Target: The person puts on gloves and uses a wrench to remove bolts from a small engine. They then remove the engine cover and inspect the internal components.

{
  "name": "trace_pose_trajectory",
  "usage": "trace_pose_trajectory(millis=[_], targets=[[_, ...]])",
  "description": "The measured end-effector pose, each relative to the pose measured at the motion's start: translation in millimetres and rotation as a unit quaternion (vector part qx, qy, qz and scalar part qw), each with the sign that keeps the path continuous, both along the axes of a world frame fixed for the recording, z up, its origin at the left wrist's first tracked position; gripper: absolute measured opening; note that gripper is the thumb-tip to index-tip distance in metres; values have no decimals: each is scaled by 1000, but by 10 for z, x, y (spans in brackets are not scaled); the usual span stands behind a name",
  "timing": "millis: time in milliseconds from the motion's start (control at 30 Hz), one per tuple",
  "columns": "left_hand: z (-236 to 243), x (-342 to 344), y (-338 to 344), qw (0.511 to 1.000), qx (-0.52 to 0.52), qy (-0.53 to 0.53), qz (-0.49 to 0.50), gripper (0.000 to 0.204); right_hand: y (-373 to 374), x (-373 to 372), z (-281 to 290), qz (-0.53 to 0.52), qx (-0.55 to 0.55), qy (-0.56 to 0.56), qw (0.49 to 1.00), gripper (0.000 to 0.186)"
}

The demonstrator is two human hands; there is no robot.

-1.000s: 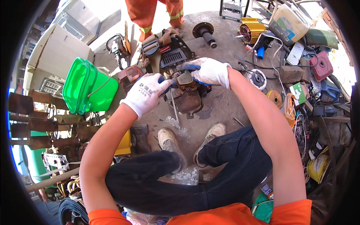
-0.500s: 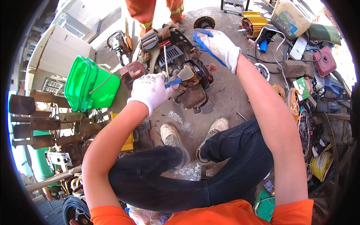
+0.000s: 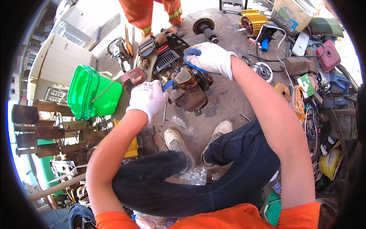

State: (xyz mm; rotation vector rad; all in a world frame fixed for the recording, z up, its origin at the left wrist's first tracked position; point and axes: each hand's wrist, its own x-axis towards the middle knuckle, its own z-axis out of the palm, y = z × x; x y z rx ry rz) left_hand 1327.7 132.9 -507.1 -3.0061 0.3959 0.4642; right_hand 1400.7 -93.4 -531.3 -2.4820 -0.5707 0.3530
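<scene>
My left hand [image 3: 146,99], in a white glove with blue palm, is closed around a thin metal rod tool [image 3: 164,113], its shaft showing below the fingers, at the left side of a small grimy engine [image 3: 190,100]. My gloved right hand [image 3: 207,59] is at the engine's upper right, fingers curled; what they hold, if anything, is hidden. The engine has a tan cap [image 3: 183,76], a slotted black grille [image 3: 166,61] and a strap [image 3: 150,65] on top. A reddish slotted housing [image 3: 133,77] lies to its left.
Orange-trousered legs of another person [image 3: 139,15] stand beyond the engine. A chainsaw [image 3: 119,53], green bucket [image 3: 93,93] and pale appliances [image 3: 59,68] are left. A flanged shaft [image 3: 206,28], yellow motor [image 3: 251,23], cables, cans and mixed parts crowd the right and back.
The rod that stuck up from my left hand now points down, and that hand has shifted slightly left. My right hand rose from the engine, then moved left and lower onto its upper right.
</scene>
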Motion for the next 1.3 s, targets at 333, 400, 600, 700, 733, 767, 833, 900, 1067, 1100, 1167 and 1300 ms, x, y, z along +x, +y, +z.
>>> trace_pose_trajectory(millis=[333,400,600,700,733,767,833,900,1067,1100,1167,1300], targets=[[-204,-1,304,985,-109,-21,-131,43,-70,-58,192,-28,32,38,998,47],[-108,25,164,996,-83,32,12,36,-97,-14,260,-12,-9,36,999,46],[109,-16,123,985,-81,-34,-148,56,-307,35,208,-42,-38,-16,998,49],[-35,12,271,971,-14,-23,-238,57,-370,53,198,-40,-33,-46,998,48],[-89,11,322,970,6,-23,-240,56,-373,54,233,-33,-35,-53,997,48],[-99,-31,289,974,-36,-53,-218,43,-397,48,242,-30,-41,-59,997,48],[-100,-58,152,998,-30,-2,-58,38,-394,42,208,-35,-38,-43,998,47],[-50,-38,49,1000,-7,-18,12,36,-391,35,193,-46,-41,-22,998,47],[15,-15,189,990,-23,-29,-137,51,-391,-10,193,-55,-64,12,996,48],[-12,-21,253,975,-27,-54,-214,54,-384,-13,204,-54,-70,5,996,48],[-113,-8,330,952,-72,-92,-284,54,-369,-15,211,-52,-83,-9,995,48],[-118,-20,328,982,-124,-15,-143,37,-328,-31,203,-32,-78,-32,996,49]])
